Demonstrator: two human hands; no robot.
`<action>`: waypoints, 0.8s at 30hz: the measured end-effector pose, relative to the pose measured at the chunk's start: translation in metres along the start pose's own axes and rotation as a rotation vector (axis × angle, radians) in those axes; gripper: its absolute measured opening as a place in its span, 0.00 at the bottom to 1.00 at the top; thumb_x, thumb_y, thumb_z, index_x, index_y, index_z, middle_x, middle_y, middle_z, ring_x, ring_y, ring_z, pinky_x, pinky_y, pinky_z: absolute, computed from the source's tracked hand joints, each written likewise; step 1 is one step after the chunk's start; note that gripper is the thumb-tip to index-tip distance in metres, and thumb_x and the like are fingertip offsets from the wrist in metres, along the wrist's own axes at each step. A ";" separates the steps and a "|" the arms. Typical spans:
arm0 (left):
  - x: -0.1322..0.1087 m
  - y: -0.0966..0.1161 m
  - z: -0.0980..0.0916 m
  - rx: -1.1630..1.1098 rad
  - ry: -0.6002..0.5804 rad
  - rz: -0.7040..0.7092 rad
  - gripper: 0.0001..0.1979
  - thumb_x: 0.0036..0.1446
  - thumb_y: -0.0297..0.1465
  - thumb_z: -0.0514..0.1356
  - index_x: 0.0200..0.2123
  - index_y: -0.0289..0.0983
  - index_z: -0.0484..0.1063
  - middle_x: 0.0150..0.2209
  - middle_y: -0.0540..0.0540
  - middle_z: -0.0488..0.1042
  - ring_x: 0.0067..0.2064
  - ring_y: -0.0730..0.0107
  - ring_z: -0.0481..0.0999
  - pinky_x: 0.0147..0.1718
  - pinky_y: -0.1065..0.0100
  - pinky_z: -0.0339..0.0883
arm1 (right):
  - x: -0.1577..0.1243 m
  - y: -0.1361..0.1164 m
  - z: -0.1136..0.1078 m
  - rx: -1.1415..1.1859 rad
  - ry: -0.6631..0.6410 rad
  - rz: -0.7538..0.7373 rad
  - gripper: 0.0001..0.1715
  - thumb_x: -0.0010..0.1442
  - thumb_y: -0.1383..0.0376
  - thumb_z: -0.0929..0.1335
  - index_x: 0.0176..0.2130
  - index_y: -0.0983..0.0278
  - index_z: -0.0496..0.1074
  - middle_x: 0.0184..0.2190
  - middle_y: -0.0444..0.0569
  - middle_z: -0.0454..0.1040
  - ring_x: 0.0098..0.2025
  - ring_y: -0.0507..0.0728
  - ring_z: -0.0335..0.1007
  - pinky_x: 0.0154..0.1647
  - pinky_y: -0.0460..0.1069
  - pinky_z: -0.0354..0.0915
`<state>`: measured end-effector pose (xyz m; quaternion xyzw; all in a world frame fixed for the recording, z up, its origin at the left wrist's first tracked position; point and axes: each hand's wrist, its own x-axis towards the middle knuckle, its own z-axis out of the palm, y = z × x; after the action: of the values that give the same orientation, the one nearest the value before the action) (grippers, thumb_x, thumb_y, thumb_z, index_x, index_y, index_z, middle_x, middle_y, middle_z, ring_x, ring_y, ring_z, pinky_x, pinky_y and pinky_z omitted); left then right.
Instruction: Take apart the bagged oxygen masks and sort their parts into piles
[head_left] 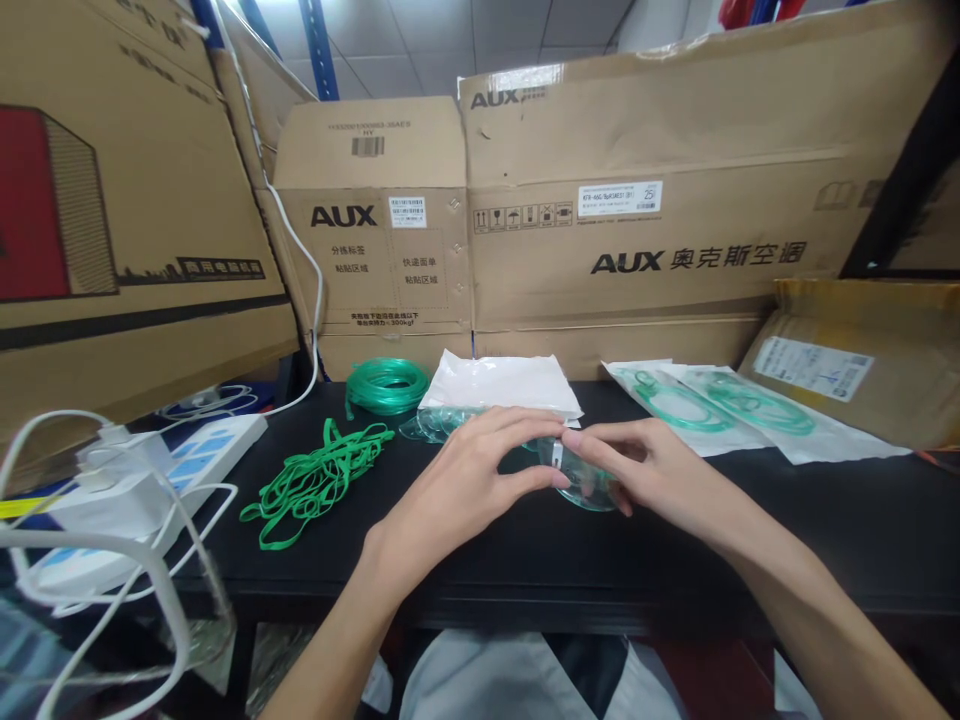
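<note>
A clear green-tinted oxygen mask [589, 492] is held just above the black table between my two hands. My left hand [491, 455] pinches its left side, thumb below and fingers above, beside a small pale nose clip [557, 454]. My right hand [637, 455] grips the opposite edge, with thumb and index finger meeting near the left fingertips. Part of the mask is hidden behind the fingers. Behind my left hand lie more clear masks [442, 424], next to a stack of white bags [499, 382].
A coil of green tubing [386, 386] and a tangle of green elastic straps [322, 485] lie left. Bagged green tubing [686, 408] lies right, near a taped carton [847, 360]. A power strip [217, 450] with white cables sits far left. Large cardboard boxes [615, 300] wall the back.
</note>
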<state>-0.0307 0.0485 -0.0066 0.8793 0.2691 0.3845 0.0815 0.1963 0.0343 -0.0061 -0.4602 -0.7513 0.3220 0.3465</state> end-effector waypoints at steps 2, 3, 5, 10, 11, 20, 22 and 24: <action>-0.001 0.001 -0.002 -0.015 -0.030 -0.019 0.17 0.63 0.36 0.68 0.54 0.44 0.75 0.58 0.53 0.77 0.60 0.67 0.73 0.62 0.67 0.62 | 0.000 -0.001 0.000 -0.024 -0.006 -0.002 0.27 0.69 0.47 0.66 0.28 0.63 0.73 0.23 0.41 0.72 0.21 0.50 0.64 0.26 0.47 0.59; -0.001 0.002 -0.003 -0.022 -0.040 -0.033 0.17 0.63 0.36 0.68 0.53 0.44 0.74 0.56 0.53 0.78 0.59 0.67 0.74 0.61 0.67 0.62 | 0.000 -0.001 -0.001 -0.032 -0.010 -0.003 0.27 0.69 0.47 0.65 0.28 0.62 0.73 0.23 0.41 0.71 0.21 0.50 0.64 0.26 0.47 0.59; -0.001 0.002 -0.005 -0.030 -0.047 -0.060 0.16 0.62 0.36 0.68 0.52 0.44 0.74 0.55 0.53 0.78 0.58 0.67 0.75 0.60 0.66 0.63 | 0.000 -0.002 -0.002 -0.031 -0.020 0.001 0.24 0.69 0.47 0.66 0.33 0.61 0.75 0.26 0.41 0.73 0.22 0.50 0.66 0.27 0.47 0.61; -0.002 -0.002 -0.005 -0.003 -0.004 -0.097 0.17 0.61 0.37 0.69 0.52 0.45 0.73 0.54 0.51 0.78 0.57 0.62 0.75 0.59 0.62 0.64 | -0.005 0.000 -0.008 -0.033 -0.060 0.013 0.27 0.61 0.48 0.74 0.55 0.53 0.70 0.31 0.40 0.75 0.30 0.55 0.72 0.33 0.48 0.66; -0.002 -0.003 -0.005 0.001 -0.001 -0.101 0.17 0.61 0.37 0.69 0.52 0.45 0.73 0.53 0.51 0.78 0.57 0.62 0.75 0.59 0.62 0.64 | -0.006 0.001 -0.009 -0.063 -0.053 0.003 0.27 0.62 0.48 0.73 0.56 0.52 0.69 0.29 0.40 0.75 0.30 0.55 0.72 0.33 0.48 0.66; -0.002 -0.005 -0.004 0.009 -0.019 -0.102 0.15 0.62 0.37 0.68 0.50 0.45 0.73 0.52 0.51 0.78 0.56 0.63 0.75 0.58 0.63 0.63 | -0.004 0.005 -0.005 -0.200 0.000 -0.042 0.26 0.64 0.46 0.70 0.56 0.55 0.73 0.25 0.42 0.75 0.27 0.57 0.72 0.30 0.50 0.65; -0.003 -0.006 -0.004 0.013 -0.025 -0.122 0.14 0.62 0.38 0.68 0.50 0.45 0.73 0.52 0.52 0.78 0.55 0.63 0.75 0.58 0.63 0.63 | -0.004 0.004 -0.003 -0.232 0.033 -0.039 0.26 0.64 0.45 0.70 0.56 0.54 0.74 0.27 0.43 0.77 0.28 0.58 0.72 0.30 0.50 0.65; -0.004 -0.006 -0.004 0.019 -0.021 -0.134 0.15 0.61 0.38 0.69 0.50 0.45 0.73 0.51 0.52 0.77 0.55 0.63 0.75 0.57 0.63 0.63 | -0.004 0.003 -0.002 -0.268 0.089 -0.021 0.28 0.64 0.43 0.69 0.55 0.55 0.75 0.28 0.45 0.77 0.29 0.58 0.73 0.31 0.51 0.66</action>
<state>-0.0378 0.0515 -0.0085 0.8640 0.3303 0.3663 0.1015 0.2008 0.0324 -0.0079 -0.5084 -0.7761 0.1947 0.3182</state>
